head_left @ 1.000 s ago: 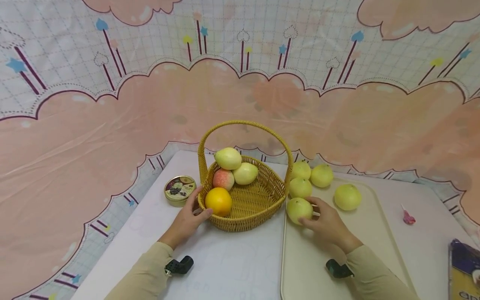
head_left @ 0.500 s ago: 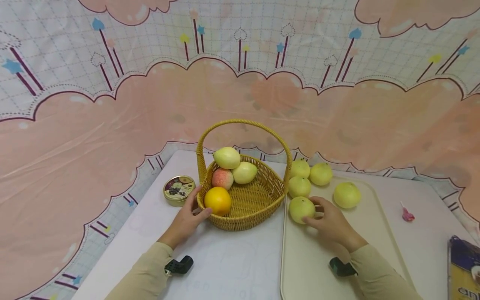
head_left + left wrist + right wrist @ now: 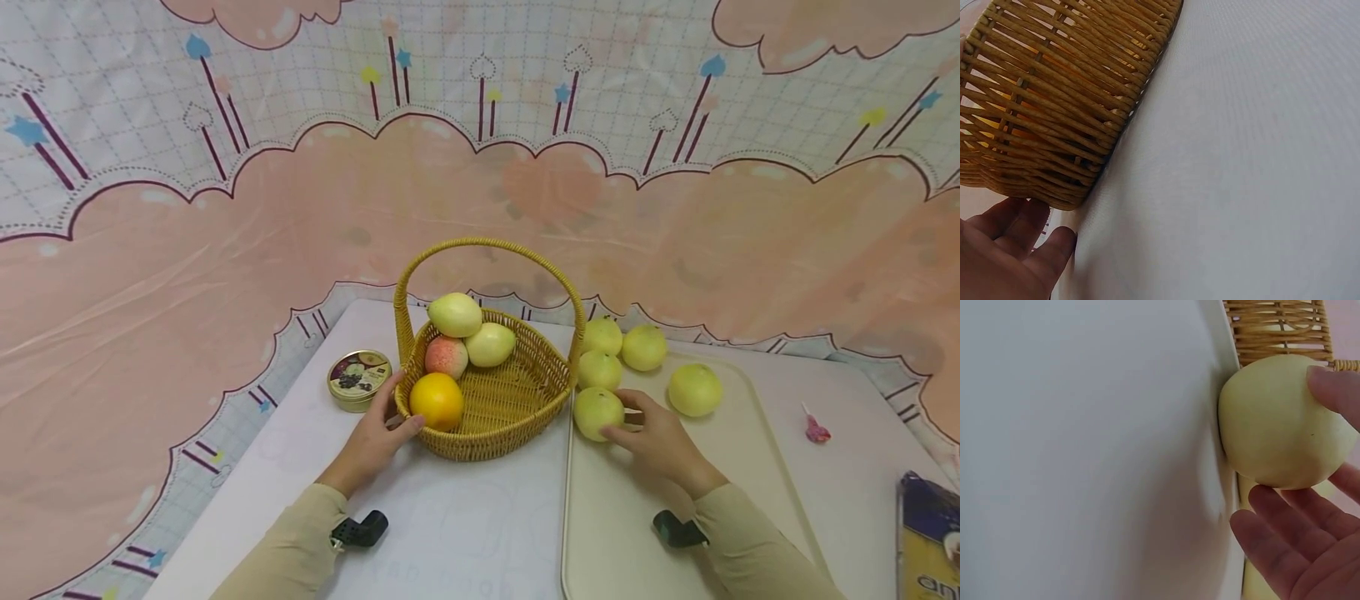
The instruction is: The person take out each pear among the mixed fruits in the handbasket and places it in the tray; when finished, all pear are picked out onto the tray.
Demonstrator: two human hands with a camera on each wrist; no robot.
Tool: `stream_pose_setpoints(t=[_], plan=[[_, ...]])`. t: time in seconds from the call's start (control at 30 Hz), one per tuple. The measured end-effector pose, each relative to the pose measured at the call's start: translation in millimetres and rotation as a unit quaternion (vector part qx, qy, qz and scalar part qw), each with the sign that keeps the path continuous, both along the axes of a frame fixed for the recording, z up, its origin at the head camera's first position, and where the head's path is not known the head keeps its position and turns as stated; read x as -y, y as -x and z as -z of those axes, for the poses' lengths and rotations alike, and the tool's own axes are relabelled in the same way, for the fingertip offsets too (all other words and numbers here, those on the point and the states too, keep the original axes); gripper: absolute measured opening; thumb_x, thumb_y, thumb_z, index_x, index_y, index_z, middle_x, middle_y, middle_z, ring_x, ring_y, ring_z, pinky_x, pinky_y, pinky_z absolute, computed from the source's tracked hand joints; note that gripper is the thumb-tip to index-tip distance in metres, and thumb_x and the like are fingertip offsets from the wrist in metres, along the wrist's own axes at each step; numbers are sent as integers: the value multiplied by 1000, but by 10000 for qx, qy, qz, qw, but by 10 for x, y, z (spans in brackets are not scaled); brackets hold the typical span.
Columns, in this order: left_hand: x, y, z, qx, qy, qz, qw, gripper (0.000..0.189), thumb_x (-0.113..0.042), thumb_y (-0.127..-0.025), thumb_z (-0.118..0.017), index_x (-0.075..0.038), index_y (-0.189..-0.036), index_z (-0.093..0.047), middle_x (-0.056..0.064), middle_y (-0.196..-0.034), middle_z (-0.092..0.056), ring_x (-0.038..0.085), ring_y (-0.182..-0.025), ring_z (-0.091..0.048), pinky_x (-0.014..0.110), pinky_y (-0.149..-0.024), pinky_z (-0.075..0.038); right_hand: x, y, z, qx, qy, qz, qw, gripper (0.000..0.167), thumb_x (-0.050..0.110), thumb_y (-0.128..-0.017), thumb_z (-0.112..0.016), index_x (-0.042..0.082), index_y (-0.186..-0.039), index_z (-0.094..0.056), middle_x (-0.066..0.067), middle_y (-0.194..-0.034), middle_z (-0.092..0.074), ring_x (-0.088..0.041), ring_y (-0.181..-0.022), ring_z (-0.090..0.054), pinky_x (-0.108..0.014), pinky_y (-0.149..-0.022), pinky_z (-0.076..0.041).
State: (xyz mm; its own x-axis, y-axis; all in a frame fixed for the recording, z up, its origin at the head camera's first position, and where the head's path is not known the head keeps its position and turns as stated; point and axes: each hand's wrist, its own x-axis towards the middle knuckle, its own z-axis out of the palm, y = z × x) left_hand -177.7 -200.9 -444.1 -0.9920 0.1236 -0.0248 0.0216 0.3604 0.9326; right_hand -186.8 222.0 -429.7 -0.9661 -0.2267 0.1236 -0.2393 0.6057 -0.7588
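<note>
Left hand [image 3: 372,439] pinches a golden wicker basket [image 3: 480,448] — right hand [image 3: 662,443] grips a round pale-green fruit [image 3: 596,413] at a flat beige tray's [image 3: 622,542] edge

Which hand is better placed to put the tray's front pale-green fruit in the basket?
Likely the right hand: it has that pale-green fruit between thumb and fingers, beside the basket. The left hand holds its opposite side.

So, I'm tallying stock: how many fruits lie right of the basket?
5: front fruit in the right hand, middle fruit behind it, back-left fruit, back-right fruit, lone fruit rightmost.
</note>
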Motion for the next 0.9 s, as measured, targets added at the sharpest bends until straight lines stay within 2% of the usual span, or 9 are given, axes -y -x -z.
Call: stream_pose_setpoints(t=[0.6,0.73,0.9], plan=[[7,4,-16,17,26,20,10000,85,-35,-97,-67,-21,-161,-13,26,-159,-24,43,-141,-35,53,-113,-33,28,23,-15,155,-39,-4,9999,67,27,-90,-77,-3,-141,-47,-27,-138,-53,-40,-113,-62,-47,-90,-56],[9,3,-10,-22,44,34,10000,85,-33,-98,-67,-20,-161,-13,27,-159,-24,44,-141,-35,53,-113,-32,24,10,-62,-1,-89,-73,9999,68,27,-91,-76,-6,-142,-46,-28,-138,-52,-43,-116,-59,-51,-91,-55],[8,-5,-18,-34,60,45,10000,84,-34,-98,-67,-20,-161,-13,26,-160,-23,43,-142,-34,52,-114,-32,17,-21,-199,-284,-36,-77,9996,66,23,-91,-75,-8,-141,-45,-28,-141,-50,-45,-124,-52,-54,-92,-53]])
